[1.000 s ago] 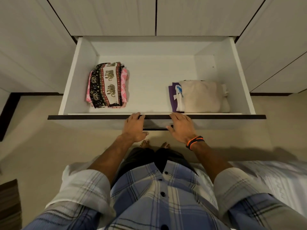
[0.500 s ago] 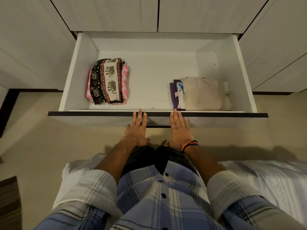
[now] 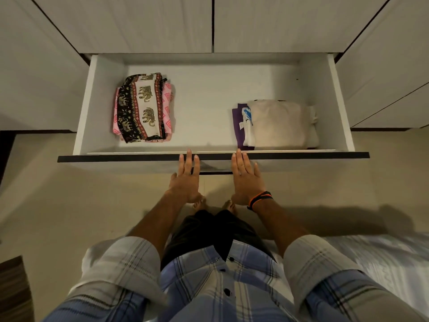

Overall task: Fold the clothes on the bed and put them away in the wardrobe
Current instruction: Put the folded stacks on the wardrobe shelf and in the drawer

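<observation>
With both palms set flat against the drawer (image 3: 213,157) front, the step in hand looks like pushing it shut. Left hand (image 3: 185,176) and right hand (image 3: 247,176) sit side by side near the middle of the dark front edge, fingers straight and together, tips at the top lip, gripping nothing. Whether the palms bear fully on the panel or only the fingertips touch cannot be told from above.

Drawer's long axis runs 9 to 3; its travel runs toward 12, into the wardrobe (image 3: 212,24). Hands lie at 6 of the drawer, roughly even about its centre, so neither is clearly nearer. A judgement: an even push should run it in straight; an uneven one could rack it on its runners.

Folded clothes inside, two stacks well apart:
- elephant-print stack (image 3: 141,108) at 10 from the hands, on a pink piece, near the left wall.
- beige stack (image 3: 278,124) at 1 from the hands, with purple and white pieces beside it, close to the front wall.

Hidden or unclear: the front lip cuts off the beige stack's near edge; runners and handle not visible. Bed (image 3: 383,256) shows only as a blurred corner at 4, so any clothes left on it cannot be seen.
</observation>
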